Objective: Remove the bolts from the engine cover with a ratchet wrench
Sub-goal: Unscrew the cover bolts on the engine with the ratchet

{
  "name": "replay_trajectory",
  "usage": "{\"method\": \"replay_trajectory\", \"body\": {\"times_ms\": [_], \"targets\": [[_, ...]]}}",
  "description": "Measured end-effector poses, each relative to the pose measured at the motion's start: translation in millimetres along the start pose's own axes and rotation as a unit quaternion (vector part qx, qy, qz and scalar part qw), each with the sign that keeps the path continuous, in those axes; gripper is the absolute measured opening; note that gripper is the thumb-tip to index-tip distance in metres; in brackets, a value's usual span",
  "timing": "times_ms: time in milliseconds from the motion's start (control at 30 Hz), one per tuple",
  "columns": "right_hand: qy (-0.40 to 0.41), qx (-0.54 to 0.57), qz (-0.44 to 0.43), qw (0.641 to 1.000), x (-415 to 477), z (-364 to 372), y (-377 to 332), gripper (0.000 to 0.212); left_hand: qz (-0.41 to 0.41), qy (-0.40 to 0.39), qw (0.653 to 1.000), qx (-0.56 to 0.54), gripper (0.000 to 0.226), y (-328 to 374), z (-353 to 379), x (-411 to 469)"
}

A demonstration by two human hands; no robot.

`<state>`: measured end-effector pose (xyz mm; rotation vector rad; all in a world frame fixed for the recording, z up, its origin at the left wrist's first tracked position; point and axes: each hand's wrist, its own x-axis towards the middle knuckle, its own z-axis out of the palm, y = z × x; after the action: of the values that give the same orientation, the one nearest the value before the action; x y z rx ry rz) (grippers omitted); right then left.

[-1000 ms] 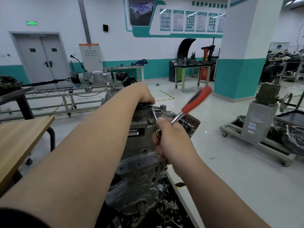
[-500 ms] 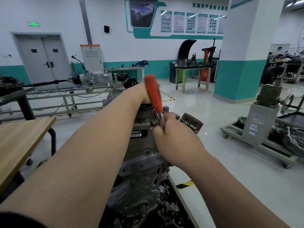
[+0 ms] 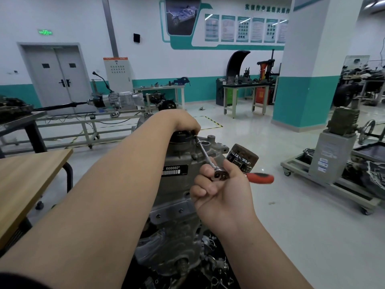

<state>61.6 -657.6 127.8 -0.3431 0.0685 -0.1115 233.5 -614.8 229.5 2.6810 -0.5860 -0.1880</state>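
Observation:
A grey engine (image 3: 177, 190) with a cast cover and a white number label stands on end in front of me. My left hand (image 3: 181, 122) rests over its top, fingers curled down at the far end of the wrench's extension bar (image 3: 203, 150); the bolt is hidden under them. My right hand (image 3: 220, 190) grips the ratchet wrench (image 3: 221, 174) at its head, palm turned up. The wrench's red handle (image 3: 260, 177) points right. The bar runs up and left from the head to the engine's top edge.
A dark oil filter (image 3: 242, 160) sticks out of the engine's right side, just behind my right hand. A wooden table (image 3: 25, 176) is at my left. A wheeled stand with machinery (image 3: 333, 163) sits on the floor to the right. Workbenches and a pillar stand further back.
The red handle has swung from pointing up, over the engine, round to the right and down. My right hand has turned palm-up with it. My left hand stays on the engine's top.

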Motion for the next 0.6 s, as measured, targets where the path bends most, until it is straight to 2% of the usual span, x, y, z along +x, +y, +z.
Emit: {"method": "replay_trajectory", "body": {"times_ms": [100,267,367,433,467,533,600], "targets": [[-0.005,0.039,0.005,0.999,1,-3,-3,0.026,0.002,-0.006,1.000,0.007,0.018,0,0,1],[0.008,-0.008,0.001,1.000,3,-7,-5,0.022,-0.002,-0.016,1.000,0.013,0.018,2,-1,-1],[0.020,-0.092,-0.020,0.995,4,-7,-7,0.019,0.002,-0.012,1.000,0.014,0.018,2,-1,1],[0.044,-0.207,-0.053,0.976,5,-8,-11,0.018,-0.001,-0.013,1.000,0.011,0.019,2,-1,1],[0.061,-0.284,-0.074,0.954,5,-7,-13,0.018,-0.004,-0.013,1.000,0.010,0.019,2,-1,2],[0.081,-0.456,-0.117,0.879,4,-6,-20,0.019,-0.007,-0.013,1.000,0.011,0.020,2,-1,2],[0.072,-0.626,-0.157,0.761,2,1,-29,0.019,-0.010,-0.011,1.000,0.010,0.020,2,-1,3]]}}
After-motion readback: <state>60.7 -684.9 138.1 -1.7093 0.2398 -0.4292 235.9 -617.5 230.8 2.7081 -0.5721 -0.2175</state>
